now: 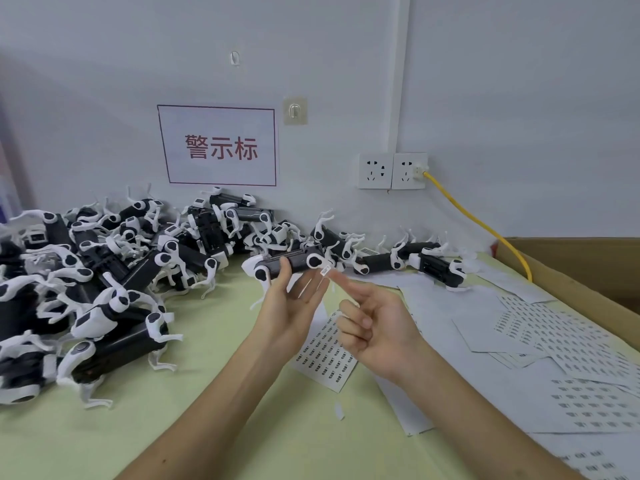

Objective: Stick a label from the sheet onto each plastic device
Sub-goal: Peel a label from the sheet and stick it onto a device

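Two hands: left (289, 304) grips device (290, 263), right's (379, 329) straight fingertip (335, 277) carries an unreadable label (325, 270).

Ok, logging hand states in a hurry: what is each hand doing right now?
Left hand: holds a plastic device between thumb and fingers.
Right hand: index finger straight, label on its tip; other fingers curled.

Print on the label (325, 270) at the right hand's (377, 327) fingertip is too small to read. The left hand (287, 306) hides the device's (294, 261) near side. At nine o'clock the pile of devices (52, 271) runs off the edge; at three o'clock the cardboard box (571, 268) is cut off.
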Demonstrator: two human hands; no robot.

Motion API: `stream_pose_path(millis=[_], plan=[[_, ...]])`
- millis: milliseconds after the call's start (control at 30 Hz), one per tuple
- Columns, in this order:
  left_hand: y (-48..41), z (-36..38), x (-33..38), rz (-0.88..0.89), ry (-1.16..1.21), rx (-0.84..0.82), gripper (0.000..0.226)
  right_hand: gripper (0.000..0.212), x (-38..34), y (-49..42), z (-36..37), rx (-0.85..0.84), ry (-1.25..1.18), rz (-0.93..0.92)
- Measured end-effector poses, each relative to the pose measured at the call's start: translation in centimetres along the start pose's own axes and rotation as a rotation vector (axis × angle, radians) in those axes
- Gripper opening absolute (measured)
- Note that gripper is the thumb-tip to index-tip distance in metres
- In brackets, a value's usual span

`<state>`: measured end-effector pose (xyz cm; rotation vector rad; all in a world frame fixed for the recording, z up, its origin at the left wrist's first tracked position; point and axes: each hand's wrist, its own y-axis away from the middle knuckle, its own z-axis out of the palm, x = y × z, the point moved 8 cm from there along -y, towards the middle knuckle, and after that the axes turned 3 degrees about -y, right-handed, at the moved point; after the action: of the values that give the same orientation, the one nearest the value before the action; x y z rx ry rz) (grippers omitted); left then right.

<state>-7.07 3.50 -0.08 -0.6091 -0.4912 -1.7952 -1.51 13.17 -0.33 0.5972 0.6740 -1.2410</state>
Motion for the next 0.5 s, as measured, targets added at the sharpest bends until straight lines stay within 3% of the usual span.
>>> stream_pose_path(millis=[167, 500], plan=[[0.7, 0.7, -0.9, -0.040, -0.111, -0.060, 0.065, 0.046, 1.4, 0.2, 1.2, -0.078, -0.028, 0.024], [1.3, 2.1, -2.8, -0.162, -0.196, -0.236, 0.051, 0.040, 1.3, 0.2, 1.5, -0.094, -0.112, -0.008]])
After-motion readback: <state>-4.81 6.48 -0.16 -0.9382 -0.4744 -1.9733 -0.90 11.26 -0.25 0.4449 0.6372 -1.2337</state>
